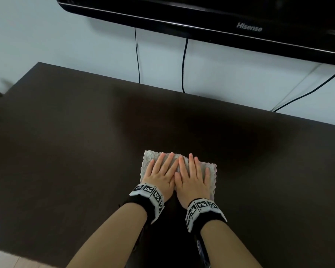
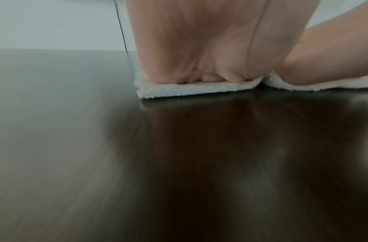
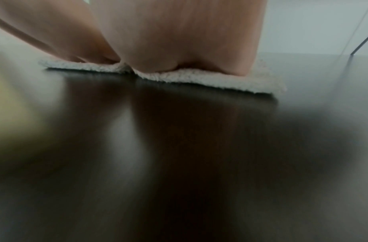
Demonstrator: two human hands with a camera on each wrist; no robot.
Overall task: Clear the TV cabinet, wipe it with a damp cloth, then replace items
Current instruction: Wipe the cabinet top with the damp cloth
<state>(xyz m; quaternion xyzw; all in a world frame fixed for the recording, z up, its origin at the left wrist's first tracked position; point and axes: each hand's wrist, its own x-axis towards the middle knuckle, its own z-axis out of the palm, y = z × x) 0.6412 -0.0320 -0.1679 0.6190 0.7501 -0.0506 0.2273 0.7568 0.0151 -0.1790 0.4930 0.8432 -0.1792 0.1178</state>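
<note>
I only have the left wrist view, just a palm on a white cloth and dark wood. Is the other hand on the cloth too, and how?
Observer: Yes. In the head view the right hand lies flat on the cloth with straight fingers, right beside the left hand.
Operator: Anything on the cabinet around them?
Observer: The head view shows only bare dark top on the cabinet; no items are in sight on it.
Operator: What's above, past the back edge?
Observer: A black TV hangs on the wall, and two cables drop from it behind the cabinet.
</note>
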